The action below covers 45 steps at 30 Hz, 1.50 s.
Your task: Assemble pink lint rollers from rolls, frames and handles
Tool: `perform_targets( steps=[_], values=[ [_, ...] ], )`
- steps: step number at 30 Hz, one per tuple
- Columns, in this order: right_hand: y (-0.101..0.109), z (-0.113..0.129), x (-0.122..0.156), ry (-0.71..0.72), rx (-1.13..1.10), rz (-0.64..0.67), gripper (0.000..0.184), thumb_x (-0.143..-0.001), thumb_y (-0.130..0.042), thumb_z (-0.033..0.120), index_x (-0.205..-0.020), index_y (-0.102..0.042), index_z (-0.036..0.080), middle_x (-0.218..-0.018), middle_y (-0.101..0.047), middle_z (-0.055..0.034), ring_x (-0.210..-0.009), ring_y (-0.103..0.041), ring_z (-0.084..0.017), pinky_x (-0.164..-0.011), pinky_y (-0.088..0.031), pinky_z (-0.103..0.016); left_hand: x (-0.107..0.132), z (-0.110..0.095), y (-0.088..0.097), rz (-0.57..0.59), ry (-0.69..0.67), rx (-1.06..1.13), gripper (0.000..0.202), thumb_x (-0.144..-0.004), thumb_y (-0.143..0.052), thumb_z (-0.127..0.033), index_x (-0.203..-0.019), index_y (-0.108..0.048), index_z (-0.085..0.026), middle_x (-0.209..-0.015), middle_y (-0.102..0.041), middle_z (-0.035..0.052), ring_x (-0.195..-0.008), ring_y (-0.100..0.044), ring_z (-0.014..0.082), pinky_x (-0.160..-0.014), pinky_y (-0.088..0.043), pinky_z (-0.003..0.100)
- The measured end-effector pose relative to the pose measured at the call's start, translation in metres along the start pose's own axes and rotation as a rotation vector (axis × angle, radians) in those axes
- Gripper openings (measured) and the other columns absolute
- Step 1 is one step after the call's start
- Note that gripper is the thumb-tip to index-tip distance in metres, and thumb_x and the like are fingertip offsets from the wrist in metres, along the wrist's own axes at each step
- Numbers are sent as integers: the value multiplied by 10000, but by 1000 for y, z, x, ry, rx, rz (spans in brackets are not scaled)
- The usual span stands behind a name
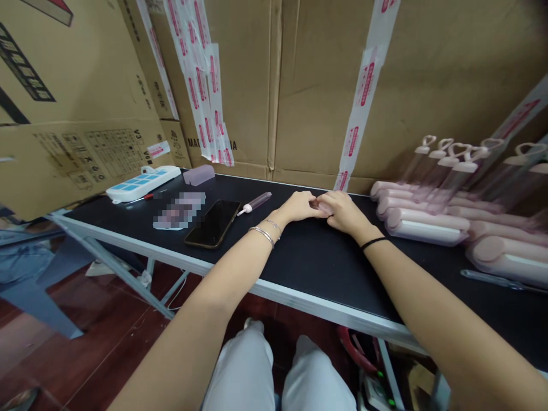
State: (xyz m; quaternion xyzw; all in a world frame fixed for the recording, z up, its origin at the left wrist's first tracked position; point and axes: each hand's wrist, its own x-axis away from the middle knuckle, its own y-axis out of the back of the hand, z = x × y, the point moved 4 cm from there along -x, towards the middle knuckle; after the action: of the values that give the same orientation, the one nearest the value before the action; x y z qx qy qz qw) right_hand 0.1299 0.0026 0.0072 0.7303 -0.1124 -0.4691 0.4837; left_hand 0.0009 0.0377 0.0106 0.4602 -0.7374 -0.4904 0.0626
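My left hand (pixel 298 206) and my right hand (pixel 340 210) meet over the black table, both closed around a small pale pink piece (pixel 324 209). Fingers cover most of it, so its exact kind cannot be made out. Just left of my left hand lies a slim, see-through mauve tube (pixel 259 201) with a white end. Beyond that tube is a dark smartphone (pixel 214 224), lying flat with its screen up.
Rows of pink cylinders (pixel 423 224), some under upright clear tubes with heart-shaped loops, crowd the right side. A clear-handled tool (pixel 492 279) lies before them. At left are a white power strip (pixel 143 184), a mauve block (pixel 199 175) and a blurred-out packet. Cardboard (pixel 317 114) walls the back.
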Motion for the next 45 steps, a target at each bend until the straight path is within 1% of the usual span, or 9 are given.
perform_targets(
  steps=[10,16,22,28,32,35,37,41,45],
  values=[
    [2,7,-4,-1,-25,3,406,-620,-460,36,-960,-612,197,-898,-606,-71,-919,-512,-239,-922,-323,-440,-2,6,2,20,78,80,310,-631,-743,-439,-724,-623,-169,-765,-584,-18,-743,-562,135,-726,-416,259],
    [2,7,-3,-9,17,24,422,-641,-454,38,-998,-620,190,-917,-614,-80,-924,-517,-242,-960,-299,-476,-3,6,1,14,28,79,289,-640,-723,-430,-697,-600,-175,-743,-555,-20,-724,-531,128,-716,-398,260],
    [-1,9,-2,32,56,47,457,-654,-439,27,-1042,-605,204,-956,-628,-80,-973,-522,-247,-1011,-204,-562,-5,6,-1,15,-21,39,338,-629,-708,-442,-601,-500,-176,-656,-492,-40,-631,-457,112,-635,-351,260],
    [-2,8,-3,0,79,45,402,-677,-436,38,-1002,-610,197,-959,-625,-85,-959,-531,-246,-1002,-211,-558,-4,3,0,2,-78,-2,326,-659,-700,-440,-615,-529,-166,-667,-485,-36,-636,-466,109,-629,-346,255],
    [-1,9,-4,-23,92,35,390,-695,-433,41,-1005,-614,195,-936,-618,-87,-931,-534,-243,-979,-238,-535,-3,1,-1,-8,-90,0,252,-683,-689,-402,-735,-634,-162,-721,-535,-24,-687,-509,117,-663,-377,248],
    [0,10,-4,-35,99,23,391,-718,-431,56,-1031,-605,211,-922,-616,-82,-921,-530,-243,-963,-244,-524,-3,0,-1,-16,-85,-31,257,-695,-683,-395,-815,-675,-168,-768,-572,-10,-727,-533,127,-702,-402,252],
    [-1,11,-5,-43,104,13,376,-728,-428,65,-1032,-593,215,-921,-617,-79,-925,-527,-243,-967,-235,-519,-2,-1,-1,-27,-82,-44,254,-697,-684,-383,-820,-676,-161,-778,-588,-2,-730,-538,130,-710,-408,255],
    [-5,9,-6,-96,113,6,311,-709,-431,66,-967,-550,192,-937,-628,-92,-947,-528,-253,-970,-240,-505,-2,-3,-1,-47,-86,-44,253,-703,-685,-366,-803,-645,-137,-787,-609,15,-720,-542,133,-689,-409,258],
    [-7,5,-4,-144,145,35,304,-673,-442,64,-945,-508,183,-942,-630,-112,-964,-530,-279,-928,-277,-484,-1,-3,-3,-9,-66,-12,284,-723,-679,-392,-836,-610,-141,-810,-639,23,-718,-557,133,-680,-421,258]
  ],
)
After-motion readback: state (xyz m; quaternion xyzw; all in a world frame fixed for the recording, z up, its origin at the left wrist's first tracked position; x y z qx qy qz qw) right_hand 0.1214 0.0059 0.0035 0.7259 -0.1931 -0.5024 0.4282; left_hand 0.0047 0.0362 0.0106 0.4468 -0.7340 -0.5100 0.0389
